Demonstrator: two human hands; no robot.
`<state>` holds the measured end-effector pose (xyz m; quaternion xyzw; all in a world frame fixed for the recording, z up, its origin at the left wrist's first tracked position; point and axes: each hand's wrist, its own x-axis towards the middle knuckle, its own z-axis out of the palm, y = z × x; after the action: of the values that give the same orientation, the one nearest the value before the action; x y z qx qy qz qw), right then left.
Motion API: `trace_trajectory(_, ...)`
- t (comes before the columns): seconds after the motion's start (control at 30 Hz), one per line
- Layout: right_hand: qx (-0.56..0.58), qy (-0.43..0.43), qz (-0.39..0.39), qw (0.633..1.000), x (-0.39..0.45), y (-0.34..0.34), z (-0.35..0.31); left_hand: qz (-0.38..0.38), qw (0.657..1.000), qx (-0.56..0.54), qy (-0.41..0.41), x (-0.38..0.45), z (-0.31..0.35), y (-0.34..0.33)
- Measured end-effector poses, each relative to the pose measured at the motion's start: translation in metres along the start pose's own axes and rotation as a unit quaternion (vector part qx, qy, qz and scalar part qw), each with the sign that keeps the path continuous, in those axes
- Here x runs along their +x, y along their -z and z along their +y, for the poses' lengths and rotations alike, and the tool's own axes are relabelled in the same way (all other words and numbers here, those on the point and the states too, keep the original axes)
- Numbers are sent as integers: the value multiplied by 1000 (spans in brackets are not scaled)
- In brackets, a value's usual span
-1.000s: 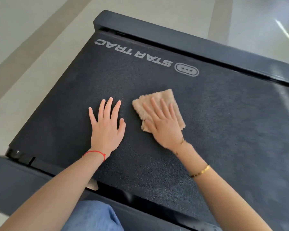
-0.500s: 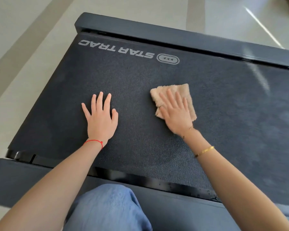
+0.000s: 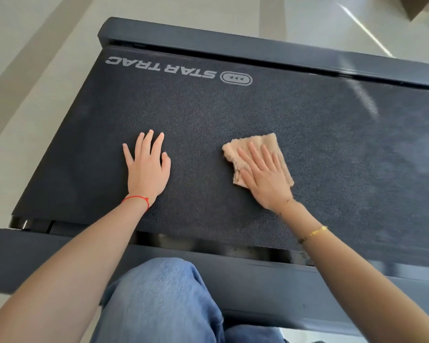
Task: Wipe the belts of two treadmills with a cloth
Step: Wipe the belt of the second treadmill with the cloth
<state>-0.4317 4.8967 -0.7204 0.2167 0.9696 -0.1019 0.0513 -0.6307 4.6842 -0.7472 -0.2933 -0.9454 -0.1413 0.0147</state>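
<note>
At frame centre, the right hand (image 3: 265, 177) presses the tan cloth (image 3: 255, 149) flat, fingers spread; the left hand (image 3: 146, 169), fingers straight, braces on the treadmill belt (image 3: 332, 149).

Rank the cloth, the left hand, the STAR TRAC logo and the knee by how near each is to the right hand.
1. Cloth: directly under the right hand, touching it.
2. Left hand: flat on the belt, to its left.
3. Knee and logo: too close to call; the knee nearer the camera, the logo at the belt's far edge.
</note>
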Motion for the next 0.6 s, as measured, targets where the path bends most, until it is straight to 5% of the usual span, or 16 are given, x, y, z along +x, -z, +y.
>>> trace_trajectory(0.07, -7, -25, 1, 1000, 5, -3, -16, 2, 1000, -4, -10, 0, 1, 0)
trace_trajectory(0.23, -18, 199, -18, 980, -49, -26, -70, 12, 1000, -13, -13, -2, 1, 0)
trace_trajectory(0.33, -17, 251, -30, 967, -65, -27, -59, 10, 1000, -12, -15, -2, 0, 0)
trace_trajectory(0.6, 16, -41, 18, 999, 7, -2, 8, 0, 1000, -1, -13, -1, 1, -1)
